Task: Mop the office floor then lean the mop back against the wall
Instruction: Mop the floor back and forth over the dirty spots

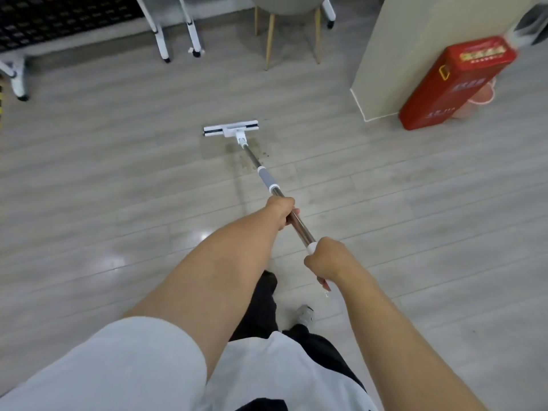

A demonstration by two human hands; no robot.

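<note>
Both hands hold the mop (266, 179). The left hand (281, 211) is curled round the bare metal pole, just ahead of the right hand (327, 259), which is wrapped round the white top end of the handle. The mop head (230, 131) lies flat on the floor (118, 173), well ahead of the left hand, with a damp, speckled patch just behind it. Assessment: mopping is in hand, and the return to the wall is not yet due. Risks noted: chair legs (269, 40) and wheeled desk legs (163, 40) stand beyond the mop head, so an over-long push would strike them. A red box (453, 84) beside a wall corner (394, 54) stands ahead and right of the right hand, so a wide sideways sweep could knock it. The floor left of the left hand shines, possibly wet, and the shoe (305, 314) below the right hand could slip.
</note>
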